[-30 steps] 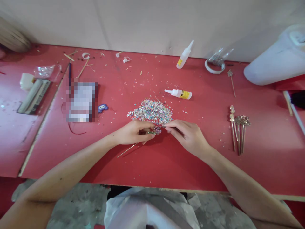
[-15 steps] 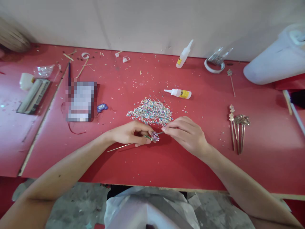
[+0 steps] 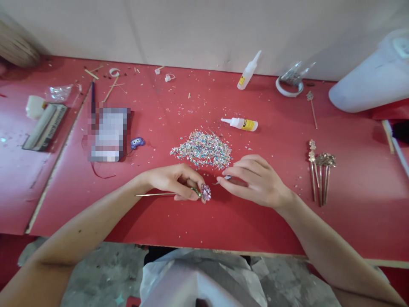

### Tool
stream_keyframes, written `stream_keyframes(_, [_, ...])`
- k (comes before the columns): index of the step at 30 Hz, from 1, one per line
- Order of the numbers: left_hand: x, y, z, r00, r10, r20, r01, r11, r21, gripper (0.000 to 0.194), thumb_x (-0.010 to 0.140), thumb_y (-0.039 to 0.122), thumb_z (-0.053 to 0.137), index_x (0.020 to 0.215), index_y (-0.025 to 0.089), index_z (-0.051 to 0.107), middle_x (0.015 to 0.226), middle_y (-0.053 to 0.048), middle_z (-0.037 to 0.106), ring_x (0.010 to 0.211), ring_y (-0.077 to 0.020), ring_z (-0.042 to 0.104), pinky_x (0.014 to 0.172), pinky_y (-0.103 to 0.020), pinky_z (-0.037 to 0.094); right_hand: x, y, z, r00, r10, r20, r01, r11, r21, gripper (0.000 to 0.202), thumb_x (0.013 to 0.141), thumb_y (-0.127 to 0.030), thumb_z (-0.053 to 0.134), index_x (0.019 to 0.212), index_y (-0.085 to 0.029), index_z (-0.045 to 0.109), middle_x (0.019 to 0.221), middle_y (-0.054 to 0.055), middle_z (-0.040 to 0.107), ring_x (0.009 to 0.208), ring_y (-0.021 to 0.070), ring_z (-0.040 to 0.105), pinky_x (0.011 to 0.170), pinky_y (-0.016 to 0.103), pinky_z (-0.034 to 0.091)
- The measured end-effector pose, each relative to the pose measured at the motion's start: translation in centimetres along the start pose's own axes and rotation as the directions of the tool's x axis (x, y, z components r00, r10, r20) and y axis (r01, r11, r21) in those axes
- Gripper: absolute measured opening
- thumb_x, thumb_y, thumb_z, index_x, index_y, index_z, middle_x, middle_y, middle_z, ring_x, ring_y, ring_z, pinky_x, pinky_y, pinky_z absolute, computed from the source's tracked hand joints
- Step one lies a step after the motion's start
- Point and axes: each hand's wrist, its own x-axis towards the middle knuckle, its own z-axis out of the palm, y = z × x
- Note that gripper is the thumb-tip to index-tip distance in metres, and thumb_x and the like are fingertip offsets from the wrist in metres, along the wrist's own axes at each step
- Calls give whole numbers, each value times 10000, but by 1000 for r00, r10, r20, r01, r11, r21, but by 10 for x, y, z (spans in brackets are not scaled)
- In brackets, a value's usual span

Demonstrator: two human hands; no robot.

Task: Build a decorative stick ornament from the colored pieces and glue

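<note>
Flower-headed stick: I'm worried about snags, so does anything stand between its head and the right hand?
Only the slim tool in the right hand pokes into that gap; nothing else visible blocks it. The glittery pile lies beyond, and the left hand holds the stick from the other side.

Hair stick (image 3: 205,193): held in my left hand (image 3: 174,181), low over the red counter (image 3: 223,226). Its flower-shaped head is pink-purple and glittering, facing right; a green section adjoins it at my fingertips. The thin gold-toned stem emerges at left, lying nearly level, its middle hidden by my fingers.

Slender metal tool (image 3: 228,177): gripped in my right hand (image 3: 255,179), fine tip directed left, near the flower head but apart from it. Exact type is not discernible.

Glitter chips (image 3: 204,149): loose, multicoloured heap on the counter beyond my hands, narrowing leftward, with stray pieces around its edges.
</note>
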Motion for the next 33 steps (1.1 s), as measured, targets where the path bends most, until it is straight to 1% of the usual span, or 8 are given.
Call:
stream_keyframes(2, [0,-2,1,998,-18,53,19,999,-29,154,856,229,626,947,116,676,545,28,513,443,-56,416,418,-155,329,1,3,-2,997,-61,-42,59,997,-45,249,869,-142,636,1045,-319,643,936,-31,724,888,151,619,846,320,472])
stream_keyframes(4, [1,-3,2,998,-24,60,26,999,-37,141,855,217,627,943,117,674,541,33,511,443,-55,425,425,-154,333,2,4,-3,995,-36,-95,33,999,-28,228,860,-140,653,1029,-292,645,906,-21,721,862,153,611,818,323,481])
stream_keyframes(8, [3,-1,4,999,7,-35,-9,998,-60,117,851,194,625,935,121,662,550,39,521,448,-57,448,446,-155,368,5,1,0,979,124,-165,-92,978,186,183,884,-131,621,1031,-238,633,851,22,713,757,151,610,710,319,501])
stream_keyframes(11, [4,-1,5,993,38,-112,-46,996,-70,116,856,176,611,945,118,657,560,40,528,454,-56,449,470,-160,392,7,-3,4,969,180,-171,-109,928,358,183,894,-131,603,1059,-207,618,859,47,707,745,150,629,689,316,521])
stream_keyframes(17, [3,-6,6,978,86,-192,-97,994,-47,163,877,158,577,1007,114,665,538,48,499,459,-54,446,494,-160,386,7,-10,8,953,268,-143,-173,866,470,162,892,-122,594,1032,-197,627,789,38,690,701,144,614,638,284,506])
stream_keyframes(27, [3,-8,8,976,95,-194,-88,995,49,163,889,197,575,1008,123,659,539,42,517,458,-63,488,496,-162,423,10,-16,7,942,328,-68,-254,833,492,90,894,-121,581,937,-189,622,707,4,645,626,112,560,590,235,469])
stream_keyframes(31, [2,-7,8,969,150,-196,-135,987,86,143,854,162,607,973,114,671,567,21,566,454,-64,522,477,-156,441,8,-10,7,942,335,-16,-298,858,418,75,891,-140,577,896,-198,624,699,2,643,625,119,574,612,250,471])
stream_keyframes(33, [1,-7,8,958,191,-213,-175,980,90,146,838,160,629,969,117,678,579,12,590,449,-65,532,469,-154,453,6,-6,6,919,393,2,-362,844,396,71,895,-160,573,869,-200,625,683,-3,630,597,112,566,591,241,464])
